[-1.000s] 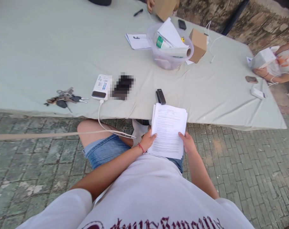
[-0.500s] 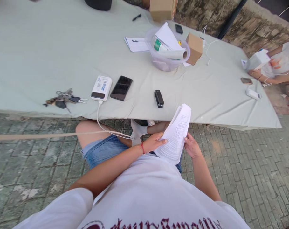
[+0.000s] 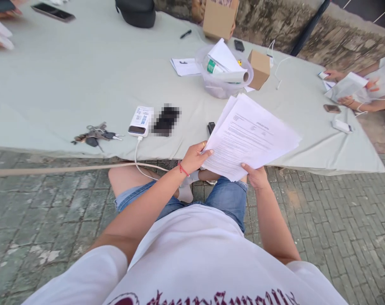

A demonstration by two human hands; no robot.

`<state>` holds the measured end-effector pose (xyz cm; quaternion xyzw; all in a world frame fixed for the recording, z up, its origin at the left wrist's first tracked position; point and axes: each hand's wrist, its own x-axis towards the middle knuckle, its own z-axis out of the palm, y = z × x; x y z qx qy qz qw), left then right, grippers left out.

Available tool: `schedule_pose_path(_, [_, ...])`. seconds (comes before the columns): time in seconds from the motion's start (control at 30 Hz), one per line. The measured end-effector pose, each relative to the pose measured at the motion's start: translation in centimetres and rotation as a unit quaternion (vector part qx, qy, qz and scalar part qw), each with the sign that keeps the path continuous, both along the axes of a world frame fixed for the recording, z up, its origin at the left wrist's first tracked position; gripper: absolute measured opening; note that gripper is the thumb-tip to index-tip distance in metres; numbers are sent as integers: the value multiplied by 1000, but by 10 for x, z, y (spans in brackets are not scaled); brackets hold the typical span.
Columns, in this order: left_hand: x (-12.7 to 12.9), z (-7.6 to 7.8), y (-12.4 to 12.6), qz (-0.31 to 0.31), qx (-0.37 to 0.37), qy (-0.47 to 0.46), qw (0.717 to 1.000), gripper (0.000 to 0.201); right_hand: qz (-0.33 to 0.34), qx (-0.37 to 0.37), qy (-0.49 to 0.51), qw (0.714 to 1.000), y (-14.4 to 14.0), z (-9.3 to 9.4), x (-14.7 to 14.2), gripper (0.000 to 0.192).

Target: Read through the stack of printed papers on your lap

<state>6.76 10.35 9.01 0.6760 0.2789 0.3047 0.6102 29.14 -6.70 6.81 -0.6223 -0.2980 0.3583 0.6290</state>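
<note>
Two closed pinches on paper stack [image 3: 251,137] — L hand [image 3: 195,159] at near-left edge, R hand [image 3: 256,175] at near-right. Held over near edge of table [image 3: 116,80]. Prob. light, floppy, prone to slide & fan; best gripped at opp. edges w/o creasing. Beyond: black stapler [image 3: 211,126], partly hidden — then plastic bowl [image 3: 218,91], far.

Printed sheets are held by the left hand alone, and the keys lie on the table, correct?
Not alone: in the head view, the left hand and the right hand both grip the printed sheets. The keys do lie on the table.
</note>
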Motion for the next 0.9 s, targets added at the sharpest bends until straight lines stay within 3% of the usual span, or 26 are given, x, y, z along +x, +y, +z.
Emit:
schedule_pose_path(0.13, [12, 16, 28, 31, 23, -97, 995, 43, -23, 69, -101, 992, 40, 35, 11, 75])
schedule_pose_path(0.23, [17, 17, 44, 38, 38, -129, 990, 55, 3, 92, -128, 988, 56, 50, 19, 70])
schedule_pose_path(0.4, [10, -2, 53, 41, 73, -95, 992, 89, 97, 37, -131, 986, 61, 43, 27, 61])
schedule_pose_path(0.53, [1, -10, 45, 29, 47, -65, 996, 85, 126, 0, -146, 981, 62, 36, 22, 72])
schedule_pose_path(0.6, [-1, -8, 42, 14, 21, -62, 998, 75, 140, -13, -159, 977, 65, 35, 16, 73])
schedule_pose_path(0.73, [-2, 5, 41, -11, -2, -75, 997, 61, 145, -8, -184, 972, 70, 38, 14, 56])
schedule_pose_path(0.9, [-7, 11, 52, 6, 24, -73, 997, 69, 147, -34, -155, 976, 67, 38, 21, 51])
